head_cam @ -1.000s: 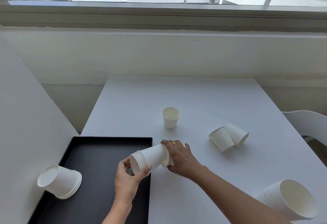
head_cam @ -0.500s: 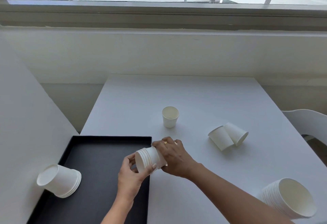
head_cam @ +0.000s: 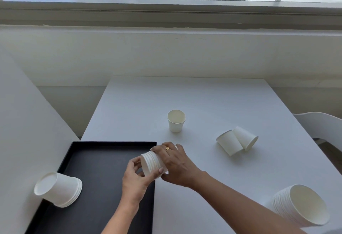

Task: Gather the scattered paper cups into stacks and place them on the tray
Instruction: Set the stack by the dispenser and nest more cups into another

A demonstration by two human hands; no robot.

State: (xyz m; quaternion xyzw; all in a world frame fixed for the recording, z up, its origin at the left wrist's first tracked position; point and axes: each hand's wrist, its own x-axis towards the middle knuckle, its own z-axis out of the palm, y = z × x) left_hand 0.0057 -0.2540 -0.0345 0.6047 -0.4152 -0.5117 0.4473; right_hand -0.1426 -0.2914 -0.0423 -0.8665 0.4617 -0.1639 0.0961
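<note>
Both hands grip a stack of white paper cups lying sideways over the right edge of the black tray. My left hand grips its rim end from below. My right hand covers its base end from above. A second stack stands upside down and tilted at the tray's left edge. One cup stands upright further back on the white table. Two cups lie on their sides to the right. A large stack lies near the front right.
A white wall panel runs along the tray's left side. A white chair stands past the table's right edge. A low wall and a window sill rise behind the table.
The held stack has been pressed shorter: my right hand pushed the outer cup down onto the others and now covers the base. Both hands shifted slightly left toward the tray.
</note>
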